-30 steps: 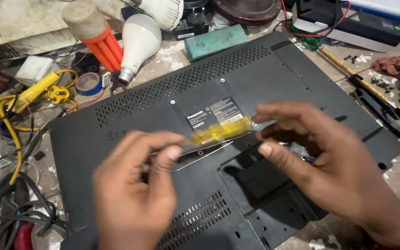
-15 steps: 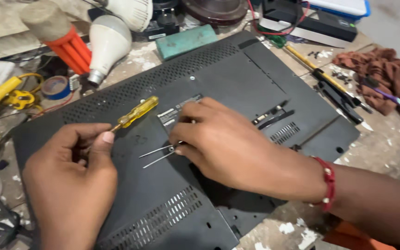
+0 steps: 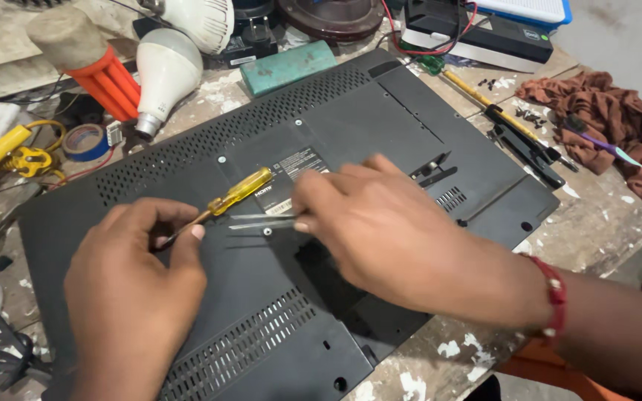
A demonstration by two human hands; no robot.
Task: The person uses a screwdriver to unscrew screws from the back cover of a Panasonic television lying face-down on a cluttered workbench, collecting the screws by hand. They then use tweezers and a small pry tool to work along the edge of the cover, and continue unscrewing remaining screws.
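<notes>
Fingers [image 3: 187, 236] of the left hand [image 3: 131, 286] pinch the shaft of a yellow-handled screwdriver [image 3: 238, 193], which lies slanted over the black monitor back panel [image 3: 380, 126]. Right hand [image 3: 395, 230] holds metal tweezers [image 3: 261, 220] closed between fingertips, tips pointing left, just beside the screwdriver
</notes>
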